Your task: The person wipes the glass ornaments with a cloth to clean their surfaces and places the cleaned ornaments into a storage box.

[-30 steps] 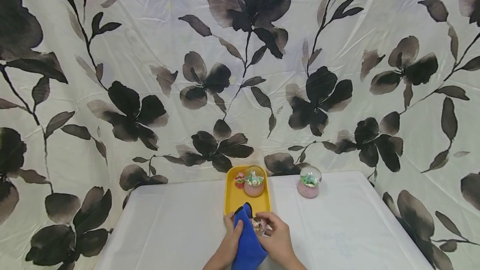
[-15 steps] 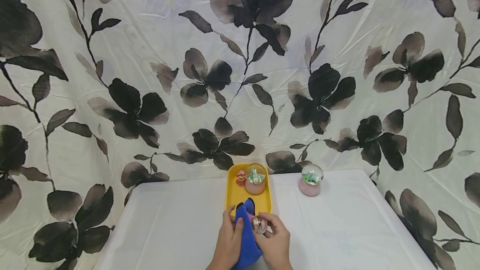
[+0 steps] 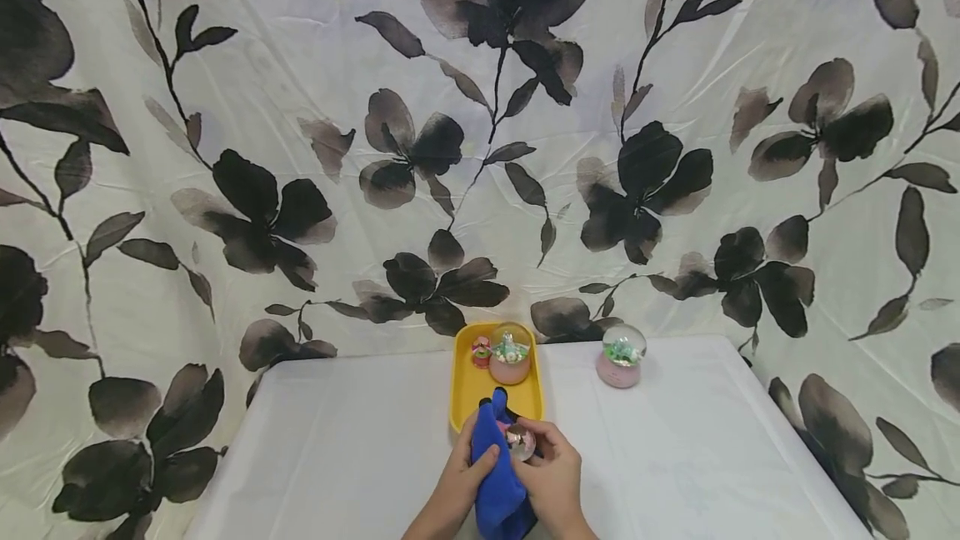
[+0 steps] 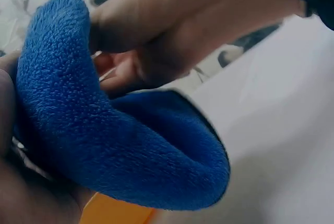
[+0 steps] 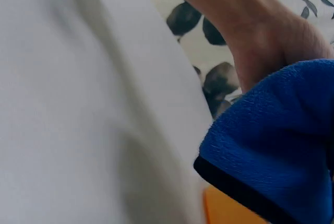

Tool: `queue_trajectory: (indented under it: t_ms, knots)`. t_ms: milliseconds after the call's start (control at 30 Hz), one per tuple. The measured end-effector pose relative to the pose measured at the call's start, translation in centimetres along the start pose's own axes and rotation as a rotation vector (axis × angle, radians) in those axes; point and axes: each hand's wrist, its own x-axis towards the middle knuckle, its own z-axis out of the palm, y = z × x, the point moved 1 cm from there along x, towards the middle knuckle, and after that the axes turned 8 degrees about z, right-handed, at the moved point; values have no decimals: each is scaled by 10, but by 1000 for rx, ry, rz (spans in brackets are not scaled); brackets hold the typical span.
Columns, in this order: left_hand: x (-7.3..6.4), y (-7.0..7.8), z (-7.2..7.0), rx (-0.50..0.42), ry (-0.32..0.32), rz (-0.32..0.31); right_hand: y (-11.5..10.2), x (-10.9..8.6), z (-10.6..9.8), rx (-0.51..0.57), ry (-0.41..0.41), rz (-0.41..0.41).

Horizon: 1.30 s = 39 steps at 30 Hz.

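Observation:
Over the front end of the tray, my left hand [image 3: 459,469] grips a folded blue cloth [image 3: 497,486] with dark edging, its thumb lying across the front. My right hand [image 3: 557,473] holds a small snow globe [image 3: 522,442] by its clear dome, fingertips around the glass. The globe's pink base goes into the cloth's folds and is mostly hidden. Fluffy blue cloth [image 4: 68,104] fills much of the left wrist view and covers the globe there. A dark-edged corner of the cloth [image 5: 276,119] hangs down in the right wrist view.
A yellow tray [image 3: 465,415] lies just beyond the hands. In it stand a larger snow globe [image 3: 510,361] with a pink base and a small red figurine [image 3: 481,352]. Another pink-based snow globe [image 3: 621,361] stands to the right on the white-covered table [image 3: 337,440].
Both hands stay together over the tray's front. The cloth has shifted and bunched around the small globe's base, and the left thumb has moved onto its front. The globe has turned slightly.

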Motion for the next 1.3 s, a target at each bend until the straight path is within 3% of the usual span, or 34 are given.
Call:
queue_trajectory:
  t_ms: [167,333,400,500,567,633,733,867,933,1000,1133,1300]
  knots:
    - [3,4,-3,13,7,26,-6,5,-4,-79,-79,-29]
    - [2,3,-3,-36,-27,66,-15,14,-20,-240,-247,-100]
    - [2,4,-3,-41,-48,68,-17,17,-27,-339,-320,-216]
    - [3,7,-3,-22,-87,87,-16,19,-35,-495,-381,-463]
    - [3,8,-5,-17,-121,108,-14,20,-38,-542,-396,-601]
    - [3,7,-6,1,-159,138,-10,21,-39,-531,-411,-671]
    - [2,5,-8,26,-210,183,-6,20,-40,-473,-408,-611]
    - [2,0,-8,55,-232,217,-11,20,-38,-458,-395,-407]
    - [1,-2,-9,46,-227,219,-15,21,-38,-460,-425,-351]
    - [0,-4,-10,38,-199,213,-18,20,-40,-448,-494,-357]
    - [0,-4,-14,9,-159,164,-19,18,-43,-446,-599,-444]
    - [1,1,-17,30,-177,139,-18,18,-40,-471,-538,-501]
